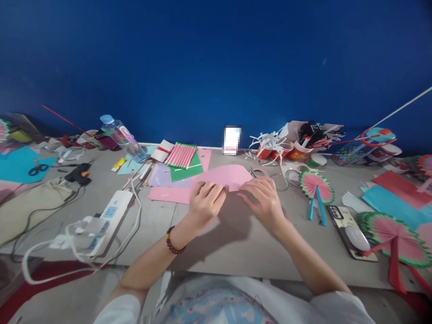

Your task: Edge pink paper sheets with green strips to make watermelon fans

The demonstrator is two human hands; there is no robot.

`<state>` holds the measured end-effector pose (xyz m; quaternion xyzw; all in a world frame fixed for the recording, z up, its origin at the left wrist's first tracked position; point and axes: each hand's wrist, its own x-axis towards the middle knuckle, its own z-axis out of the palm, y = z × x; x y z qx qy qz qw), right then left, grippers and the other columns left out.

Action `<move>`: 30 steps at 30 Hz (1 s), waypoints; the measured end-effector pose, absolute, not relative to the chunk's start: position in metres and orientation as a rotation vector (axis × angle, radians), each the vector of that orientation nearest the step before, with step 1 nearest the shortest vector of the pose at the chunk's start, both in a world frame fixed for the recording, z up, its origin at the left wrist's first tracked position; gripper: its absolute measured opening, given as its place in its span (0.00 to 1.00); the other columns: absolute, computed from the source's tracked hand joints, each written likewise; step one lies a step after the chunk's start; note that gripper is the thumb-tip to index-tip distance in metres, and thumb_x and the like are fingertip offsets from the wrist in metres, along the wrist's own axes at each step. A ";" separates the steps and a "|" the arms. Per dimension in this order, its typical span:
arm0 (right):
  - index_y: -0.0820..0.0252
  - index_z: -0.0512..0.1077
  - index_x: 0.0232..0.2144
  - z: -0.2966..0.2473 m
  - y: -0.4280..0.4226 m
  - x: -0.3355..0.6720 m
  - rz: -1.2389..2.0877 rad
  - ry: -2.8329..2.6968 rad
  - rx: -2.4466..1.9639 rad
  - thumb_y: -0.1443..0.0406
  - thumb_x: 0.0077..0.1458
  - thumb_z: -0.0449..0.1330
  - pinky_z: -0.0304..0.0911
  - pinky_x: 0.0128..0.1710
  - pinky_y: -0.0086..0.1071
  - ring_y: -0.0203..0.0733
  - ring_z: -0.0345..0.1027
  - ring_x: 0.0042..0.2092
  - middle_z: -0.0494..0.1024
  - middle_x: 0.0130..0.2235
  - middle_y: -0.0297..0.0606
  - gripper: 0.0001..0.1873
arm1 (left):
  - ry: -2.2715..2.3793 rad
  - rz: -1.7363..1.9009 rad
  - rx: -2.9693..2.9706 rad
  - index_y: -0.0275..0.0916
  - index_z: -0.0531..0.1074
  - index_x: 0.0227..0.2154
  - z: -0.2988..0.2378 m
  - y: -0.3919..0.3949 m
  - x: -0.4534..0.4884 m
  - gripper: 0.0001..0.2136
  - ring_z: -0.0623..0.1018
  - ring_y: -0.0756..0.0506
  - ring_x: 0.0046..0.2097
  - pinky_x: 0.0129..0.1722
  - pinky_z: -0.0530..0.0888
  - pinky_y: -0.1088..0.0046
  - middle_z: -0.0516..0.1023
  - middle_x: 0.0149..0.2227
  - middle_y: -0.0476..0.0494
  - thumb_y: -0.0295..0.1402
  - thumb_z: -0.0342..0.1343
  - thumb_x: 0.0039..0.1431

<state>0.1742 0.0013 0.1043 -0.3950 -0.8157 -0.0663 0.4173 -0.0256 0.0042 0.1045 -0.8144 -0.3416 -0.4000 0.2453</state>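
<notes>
A pink sheet of paper (225,175) is held up off the table, curving away from me. My left hand (207,200) has its fingers closed on the sheet's near left part, and a dark red bead bracelet circles that wrist. At the right end of the same sheet, my right hand (263,200) pinches the edge with bent fingers; its thumb points left. Just beyond my left hand lie pink and purple sheets, a green sheet (180,173) and a pleated pink paper strip (181,155) with green edges.
A white power strip (113,216) with cables stands at left, near a water bottle (124,137) and scissors (38,169). On the right are finished paper fans (317,186), a phone (349,229) under a white mouse, and cups of paper strips (270,148). A blurred bright screen (231,140) leans on the blue wall.
</notes>
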 end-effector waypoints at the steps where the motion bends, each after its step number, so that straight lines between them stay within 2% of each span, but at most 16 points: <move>1: 0.55 0.74 0.35 0.112 0.001 0.175 -0.165 -2.041 -0.988 0.64 0.60 0.59 0.59 0.51 0.39 0.40 0.70 0.39 0.80 0.34 0.35 0.03 | -0.898 -1.115 -2.187 0.38 0.73 0.30 0.111 0.003 -0.025 0.04 0.73 0.48 0.34 0.38 0.65 0.67 0.76 0.29 0.47 0.24 0.58 0.59; 6: 0.54 0.75 0.33 0.151 -0.004 0.182 -0.258 -2.021 -0.921 0.66 0.58 0.61 0.60 0.49 0.40 0.40 0.70 0.40 0.80 0.34 0.34 0.02 | -0.761 -1.216 -2.061 0.38 0.74 0.32 0.139 0.001 -0.020 0.05 0.73 0.48 0.32 0.36 0.65 0.67 0.76 0.28 0.47 0.23 0.62 0.54; 13: 0.49 0.76 0.40 0.169 -0.009 0.185 -0.518 -1.981 -0.839 0.67 0.57 0.62 0.61 0.50 0.41 0.40 0.70 0.42 0.80 0.36 0.32 0.09 | -0.703 -1.303 -1.953 0.38 0.75 0.29 0.160 0.000 -0.015 0.07 0.70 0.49 0.31 0.35 0.65 0.68 0.75 0.28 0.47 0.21 0.64 0.49; 19: 0.46 0.76 0.43 0.166 -0.010 0.185 -0.619 -1.938 -0.792 0.69 0.57 0.62 0.62 0.49 0.39 0.39 0.71 0.40 0.80 0.36 0.29 0.13 | -0.722 -1.281 -1.985 0.41 0.75 0.31 0.160 -0.001 -0.014 0.07 0.71 0.49 0.31 0.34 0.65 0.68 0.76 0.28 0.48 0.22 0.62 0.52; 23: 0.48 0.76 0.43 0.161 -0.011 0.186 -0.657 -1.945 -0.763 0.70 0.56 0.62 0.63 0.49 0.39 0.39 0.71 0.41 0.80 0.36 0.30 0.14 | -0.733 -1.284 -2.015 0.40 0.74 0.31 0.161 -0.001 -0.013 0.06 0.71 0.49 0.31 0.34 0.65 0.68 0.76 0.28 0.48 0.22 0.62 0.53; 26: 0.51 0.76 0.41 0.159 -0.010 0.188 -0.718 -1.938 -0.729 0.72 0.55 0.63 0.65 0.47 0.37 0.39 0.71 0.39 0.81 0.35 0.31 0.13 | -0.763 -1.297 -2.063 0.40 0.75 0.36 0.161 -0.001 -0.013 0.08 0.71 0.49 0.32 0.35 0.65 0.69 0.76 0.29 0.48 0.24 0.62 0.54; 30: 0.50 0.76 0.41 0.156 -0.009 0.189 -0.750 -1.935 -0.727 0.72 0.53 0.64 0.66 0.45 0.36 0.38 0.71 0.39 0.81 0.35 0.29 0.14 | -0.815 -1.291 -2.132 0.40 0.74 0.43 0.162 -0.002 -0.013 0.12 0.72 0.49 0.32 0.36 0.66 0.69 0.76 0.29 0.49 0.27 0.63 0.55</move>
